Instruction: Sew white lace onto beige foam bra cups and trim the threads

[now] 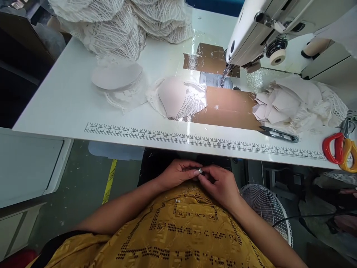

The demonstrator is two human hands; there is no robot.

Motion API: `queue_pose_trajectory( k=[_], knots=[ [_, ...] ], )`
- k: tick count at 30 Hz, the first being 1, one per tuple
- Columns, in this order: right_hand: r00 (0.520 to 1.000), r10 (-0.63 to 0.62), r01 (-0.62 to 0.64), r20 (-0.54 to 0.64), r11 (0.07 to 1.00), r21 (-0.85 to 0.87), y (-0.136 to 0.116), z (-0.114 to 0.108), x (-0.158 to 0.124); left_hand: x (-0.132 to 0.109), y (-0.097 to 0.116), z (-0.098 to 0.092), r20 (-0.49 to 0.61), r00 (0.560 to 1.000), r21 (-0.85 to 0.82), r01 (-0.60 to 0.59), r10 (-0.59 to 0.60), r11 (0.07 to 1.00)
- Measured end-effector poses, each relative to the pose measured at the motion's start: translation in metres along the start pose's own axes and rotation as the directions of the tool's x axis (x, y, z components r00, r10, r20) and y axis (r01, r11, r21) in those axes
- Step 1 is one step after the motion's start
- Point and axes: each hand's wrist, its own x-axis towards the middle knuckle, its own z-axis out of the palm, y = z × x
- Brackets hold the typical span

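Note:
In front of my lap, just below the table edge, my left hand (181, 172) and my right hand (221, 183) meet at the fingertips. Between them is a small shiny metal piece (200, 171), too small to make out its exact kind. My left thumb and fingers pinch it from one side, and the right thumb and fingertips close on it from the other. Above the hands, on the white table, lies a beige bra cup with white lace (173, 97), partly over brown cardboard (231, 108).
A white sewing machine (251, 33) stands at the back right. Lace pieces (111, 26) are heaped at the back left, more fabric (295, 100) at right. Thread snips (279, 134) and scissors (333, 147) lie near the printed ruler (206, 142). Below right is a fan (267, 204).

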Motion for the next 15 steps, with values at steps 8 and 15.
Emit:
queue_pose_trajectory(
  k=[8,15],
  knots=[
    [0.882,-0.377,0.295,-0.282,0.909,-0.293,-0.009,-0.056,-0.004,0.006,0.003,-0.013,-0.009,0.982,-0.410,0.170,-0.190,0.896],
    [0.798,-0.412,0.113,-0.439,0.819,-0.562,0.015,-0.082,0.033,0.029,-0.006,-0.038,-0.052,0.990,-0.402,0.101,-0.132,0.910]
  ],
)
